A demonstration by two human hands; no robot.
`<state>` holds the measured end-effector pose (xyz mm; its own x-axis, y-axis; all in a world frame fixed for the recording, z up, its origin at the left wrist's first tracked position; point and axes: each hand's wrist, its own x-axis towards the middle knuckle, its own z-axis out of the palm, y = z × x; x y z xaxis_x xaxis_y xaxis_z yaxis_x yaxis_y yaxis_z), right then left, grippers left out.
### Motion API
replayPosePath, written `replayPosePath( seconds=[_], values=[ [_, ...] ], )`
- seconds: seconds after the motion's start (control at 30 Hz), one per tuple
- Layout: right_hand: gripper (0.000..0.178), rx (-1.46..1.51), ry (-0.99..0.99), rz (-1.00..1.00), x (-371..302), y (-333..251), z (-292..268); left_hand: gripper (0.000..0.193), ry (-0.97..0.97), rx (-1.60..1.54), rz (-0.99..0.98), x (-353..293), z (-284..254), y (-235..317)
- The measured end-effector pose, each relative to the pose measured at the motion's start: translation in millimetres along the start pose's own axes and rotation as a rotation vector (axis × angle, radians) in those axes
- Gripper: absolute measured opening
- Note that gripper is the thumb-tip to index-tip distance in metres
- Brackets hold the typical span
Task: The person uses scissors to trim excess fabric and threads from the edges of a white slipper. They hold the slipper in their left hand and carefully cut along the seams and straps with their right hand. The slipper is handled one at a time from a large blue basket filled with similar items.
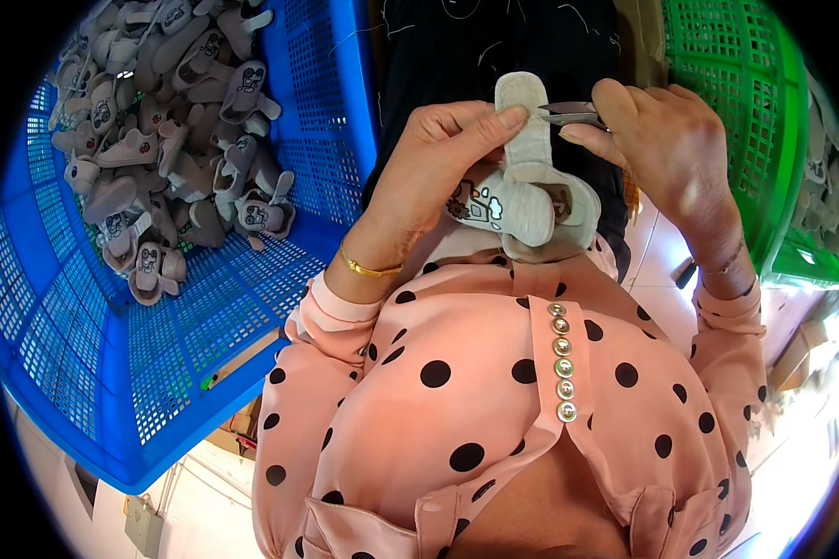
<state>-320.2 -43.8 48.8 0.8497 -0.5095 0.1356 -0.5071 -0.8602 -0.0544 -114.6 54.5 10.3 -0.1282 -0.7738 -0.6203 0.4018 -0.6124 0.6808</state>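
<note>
A small pale-grey cloth shoe (529,216) with a dark printed picture on it is held up in front of my body. My left hand (438,154) is closed on it, the thumb pressing on its long upright flap or strap (524,140). In my right hand (667,140) is a pair of small metal thread snips (573,114), gripped with the fingers curled round the handle. The tips of the snips point left and reach the right edge of the flap, close to my left thumb. Part of the shoe's sole side is hidden.
To the left stands a large blue plastic basket (322,112) holding a heap of similar small shoes (163,140). On the right is a green plastic basket (732,84), with more shoes (816,177) beyond its near wall. Loose threads lie on my black trousers (429,56).
</note>
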Motion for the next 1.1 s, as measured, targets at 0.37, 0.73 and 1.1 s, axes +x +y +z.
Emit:
replayPosePath(
  seconds=[0.37,0.73,1.1],
  values=[
    [0.041,0.046,-0.064,-0.023,0.4,0.0,0.2,0.029,-0.018,0.009,0.036,-3.4,2.9,0.2],
    [0.040,0.824,0.011,0.422,-7.5,-4.6,15.3,0.030,-0.073,0.000,0.037,0.5,-5.6,-4.1],
    [0.018,0.402,-0.139,0.838,-2.8,20.2,33.8,0.026,0.018,0.147,0.177,-10.8,2.0,-0.9]
  ],
)
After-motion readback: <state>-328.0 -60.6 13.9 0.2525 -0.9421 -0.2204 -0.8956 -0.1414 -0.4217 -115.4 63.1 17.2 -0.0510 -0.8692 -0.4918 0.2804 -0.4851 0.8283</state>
